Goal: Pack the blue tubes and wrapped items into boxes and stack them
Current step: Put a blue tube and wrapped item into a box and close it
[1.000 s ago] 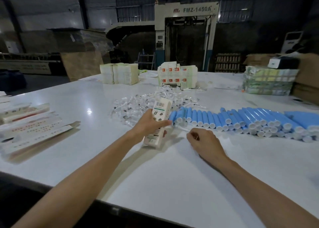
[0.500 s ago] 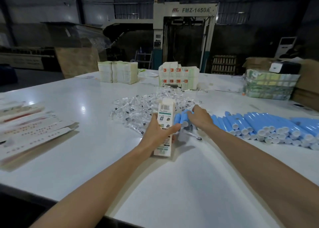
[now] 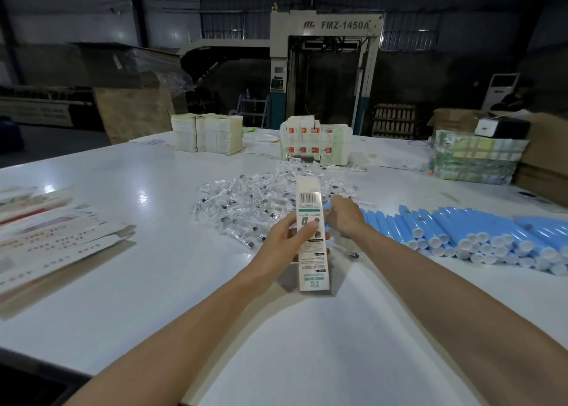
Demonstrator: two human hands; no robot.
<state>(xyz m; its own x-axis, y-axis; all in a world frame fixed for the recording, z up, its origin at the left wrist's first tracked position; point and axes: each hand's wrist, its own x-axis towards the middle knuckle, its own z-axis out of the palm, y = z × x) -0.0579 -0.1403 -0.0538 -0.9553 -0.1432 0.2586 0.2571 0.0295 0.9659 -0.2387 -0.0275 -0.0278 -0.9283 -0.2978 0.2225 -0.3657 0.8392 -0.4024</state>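
Observation:
My left hand (image 3: 287, 239) grips a tall white printed box (image 3: 311, 253), held upright with its lower end near the white table (image 3: 153, 282). Right behind the box, my right hand (image 3: 344, 216) sits at the left end of the long row of blue tubes (image 3: 461, 230). Its fingers curl by the box's edge around what looks like a blue tube (image 3: 326, 206), and the fingertips are hidden by the box. A heap of clear-wrapped small items (image 3: 246, 202) lies just beyond the box. One loose wrapped item (image 3: 355, 254) lies under my right wrist.
Flattened box blanks (image 3: 55, 236) are spread at the table's left edge. Paper stacks (image 3: 209, 133) and packed boxes (image 3: 316, 142) stand at the back. A wrapped bundle (image 3: 473, 156) and cardboard cartons (image 3: 544, 159) sit at the right. A large machine (image 3: 325, 67) stands beyond the table.
My right hand left the bare table, reached the left end of the tube row, then drew in beside the box. My left hand kept hold of the box and brought it upright.

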